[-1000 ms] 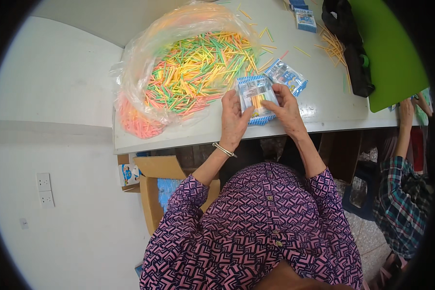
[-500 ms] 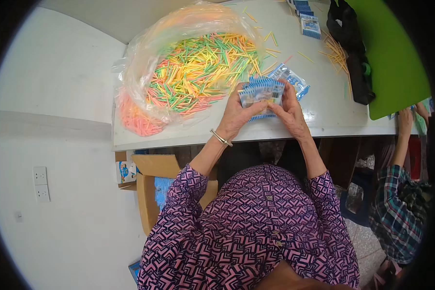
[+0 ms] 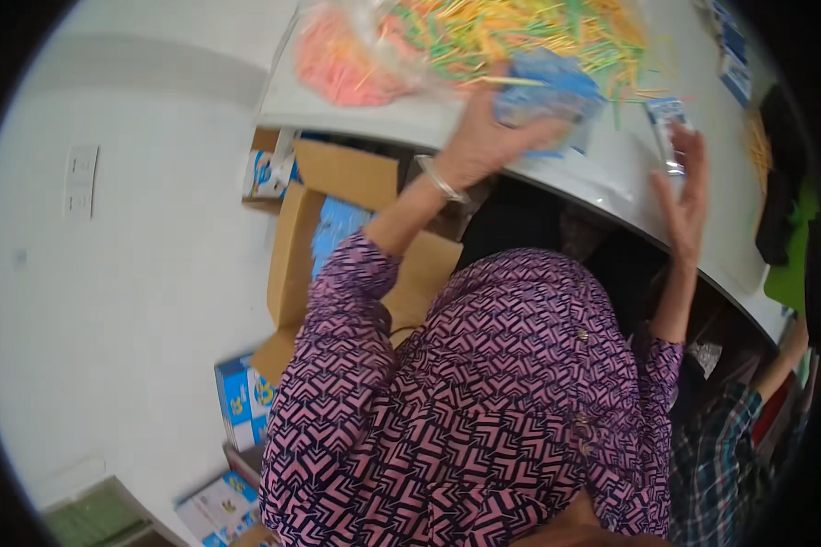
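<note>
My left hand (image 3: pixel 488 137) is closed around a small stack of blue and clear plastic packets (image 3: pixel 556 91), blurred by motion. A thin pale yellow stick (image 3: pixel 513 81) lies along the top of the packets. Behind them spreads a pile of thin yellow, green, orange and pink sticks (image 3: pixel 465 36) in a clear plastic bag (image 3: pixel 372 23). Apart from the packets, my right hand (image 3: pixel 686 196) is empty with its fingers spread. Just beside its fingertips a blue and silver packet (image 3: pixel 664 123) lies on the white table (image 3: pixel 611 169).
Below the table's left end stands an open cardboard box (image 3: pixel 287 264) with blue packets (image 3: pixel 337 228) inside. Printed blue-white cartons (image 3: pixel 244 401) sit lower down. At right are a black object (image 3: pixel 780 182), a green board (image 3: pixel 794 264) and another person's plaid sleeve (image 3: pixel 716 456).
My hands have parted: the left carries the packets, and the right has let go and opened. The view has swung left and down, showing more of the box and cartons.
</note>
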A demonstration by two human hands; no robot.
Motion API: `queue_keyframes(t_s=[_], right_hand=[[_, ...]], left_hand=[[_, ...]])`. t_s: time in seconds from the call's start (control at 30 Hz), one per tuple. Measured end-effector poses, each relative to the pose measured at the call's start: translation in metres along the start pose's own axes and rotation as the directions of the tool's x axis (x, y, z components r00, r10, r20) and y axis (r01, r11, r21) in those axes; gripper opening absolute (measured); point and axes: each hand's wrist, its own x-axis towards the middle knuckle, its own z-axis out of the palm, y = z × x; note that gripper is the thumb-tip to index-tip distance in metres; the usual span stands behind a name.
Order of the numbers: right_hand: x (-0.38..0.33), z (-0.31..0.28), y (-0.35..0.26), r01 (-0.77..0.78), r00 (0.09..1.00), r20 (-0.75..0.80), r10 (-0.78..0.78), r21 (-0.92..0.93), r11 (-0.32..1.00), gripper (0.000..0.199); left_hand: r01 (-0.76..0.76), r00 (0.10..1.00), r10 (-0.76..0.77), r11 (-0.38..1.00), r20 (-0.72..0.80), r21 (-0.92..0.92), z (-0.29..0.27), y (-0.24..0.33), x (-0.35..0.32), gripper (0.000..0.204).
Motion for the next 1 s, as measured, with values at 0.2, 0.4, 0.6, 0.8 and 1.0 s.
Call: queue_keyframes(t_s=[0.2, 0.4, 0.6, 0.8, 1.0], right_hand=[[0.046, 0.028, -0.044, -0.019, 0.999, -0.051, 0.012, -0.139, 0.990, 0.047], [0.112, 0.107, -0.095, 0.443, 0.896, 0.101, -0.431, -0.174, 0.880, 0.041], [0.138, 0.120, -0.072, 0.467, 0.866, 0.263, -0.425, -0.121, 0.876, 0.022], [0.177, 0.088, -0.046, -0.013, 1.000, 0.030, -0.002, 0.496, 0.868, 0.029], [0.167, 0.058, 0.020, 0.086, 0.996, 0.024, -0.083, -0.399, 0.913, 0.040]], left_hand=[[0.105, 0.984, -0.081, 0.985, -0.161, 0.141, -0.062, -0.001, -0.006, 0.037], [-0.023, 0.999, 0.029, 0.969, -0.023, 0.244, -0.027, -0.016, 0.027, 0.043], [-0.179, 0.979, 0.202, 0.876, -0.003, 0.449, -0.013, -0.016, 0.036, 0.043], [0.046, 0.994, -0.033, 0.992, -0.107, 0.119, -0.044, -0.015, 0.016, 0.048], [0.033, 0.911, -0.089, 0.989, -0.402, -0.144, -0.118, 0.003, -0.056, 0.034]])
